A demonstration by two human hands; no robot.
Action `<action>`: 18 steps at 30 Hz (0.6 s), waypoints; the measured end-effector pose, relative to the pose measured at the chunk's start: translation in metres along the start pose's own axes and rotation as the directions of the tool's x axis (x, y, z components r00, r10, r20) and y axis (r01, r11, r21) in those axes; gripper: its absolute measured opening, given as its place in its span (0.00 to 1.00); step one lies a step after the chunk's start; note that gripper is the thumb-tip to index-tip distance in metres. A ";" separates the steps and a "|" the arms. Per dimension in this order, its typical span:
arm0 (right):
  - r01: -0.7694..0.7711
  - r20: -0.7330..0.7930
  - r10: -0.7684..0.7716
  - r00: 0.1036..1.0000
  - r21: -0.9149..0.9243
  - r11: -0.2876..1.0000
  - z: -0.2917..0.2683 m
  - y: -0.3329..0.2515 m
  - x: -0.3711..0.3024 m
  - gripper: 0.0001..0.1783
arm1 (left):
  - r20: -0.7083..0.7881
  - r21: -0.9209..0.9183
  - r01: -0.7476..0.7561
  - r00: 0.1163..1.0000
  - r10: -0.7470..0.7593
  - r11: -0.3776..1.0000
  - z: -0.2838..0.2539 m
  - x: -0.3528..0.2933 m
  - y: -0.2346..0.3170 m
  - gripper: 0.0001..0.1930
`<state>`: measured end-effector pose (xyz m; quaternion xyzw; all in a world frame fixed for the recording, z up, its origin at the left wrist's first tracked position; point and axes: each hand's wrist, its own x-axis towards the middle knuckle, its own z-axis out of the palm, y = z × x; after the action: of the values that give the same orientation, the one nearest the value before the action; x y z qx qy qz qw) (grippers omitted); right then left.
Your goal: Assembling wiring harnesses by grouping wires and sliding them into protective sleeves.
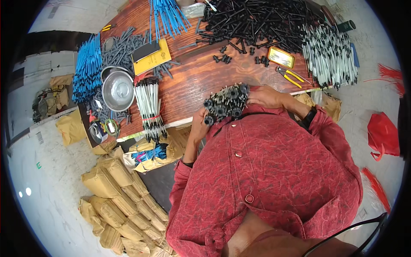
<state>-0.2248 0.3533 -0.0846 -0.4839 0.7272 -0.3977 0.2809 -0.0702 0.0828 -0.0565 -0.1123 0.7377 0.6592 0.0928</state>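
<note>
A tight bundle of white rods with black end caps (226, 104) is held against my chest, caps facing up. My left hand (198, 125) cups it from below on the left side. My right hand (269, 97) wraps it from the right; a dark watch sits on that wrist. Both hands grip the same bundle above the near edge of the wooden table (192, 81). My red shirt hides the lower part of the bundle.
On the table: a tied bundle of white rods (150, 107), a steel bowl (117, 89), blue rods (87, 68), a yellow booklet (152, 58), a heap of black parts (257, 23), more white rods (329, 53), yellow pliers (290, 76). Brown paper packages (124, 205) lie on the floor at left, a red bag (382, 135) at right.
</note>
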 end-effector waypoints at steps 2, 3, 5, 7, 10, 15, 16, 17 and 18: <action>-0.001 0.222 0.058 0.973 -0.247 0.969 -0.014 -0.015 0.006 0.19 | -0.045 0.090 -0.077 0.996 0.081 0.993 0.004 0.003 0.013 0.12; -0.001 0.217 0.057 0.975 -0.248 0.969 -0.013 -0.016 0.010 0.19 | -0.080 0.176 -0.148 0.983 0.164 0.973 0.007 0.006 0.018 0.12; -0.011 0.184 0.060 0.981 -0.257 0.966 -0.010 -0.016 0.019 0.19 | -0.108 0.263 -0.210 0.964 0.245 0.942 0.007 0.011 0.015 0.11; -0.006 0.179 0.054 0.982 -0.257 0.966 -0.004 -0.021 0.028 0.19 | -0.258 0.167 -0.077 0.959 0.118 0.983 -0.004 0.019 -0.008 0.10; -0.028 0.070 0.044 0.997 -0.223 0.975 -0.005 -0.027 0.050 0.20 | -0.357 0.165 -0.044 0.929 0.102 0.985 -0.017 0.035 0.001 0.09; -0.030 -0.019 0.029 0.999 -0.056 0.998 0.016 -0.037 0.068 0.20 | -0.484 0.246 -0.106 0.848 0.216 0.964 -0.027 0.055 0.017 0.10; -0.035 -0.047 0.033 0.998 -0.041 0.999 0.017 -0.040 0.074 0.21 | -0.528 0.232 -0.104 0.822 0.215 0.967 -0.029 0.056 0.016 0.11; -0.040 -0.073 0.038 0.997 -0.026 0.999 0.019 -0.042 0.079 0.21 | -0.528 0.237 -0.107 0.820 0.221 0.966 -0.030 0.058 0.015 0.11; -0.046 -0.098 0.044 0.994 -0.010 0.999 0.020 -0.045 0.084 0.21 | -0.590 0.186 -0.103 0.783 0.195 0.977 -0.030 0.061 0.014 0.11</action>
<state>-0.2190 0.2594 -0.0588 -0.4489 0.7532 -0.4102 0.2509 -0.1325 0.0515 -0.0571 -0.2514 0.7807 0.5389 -0.1922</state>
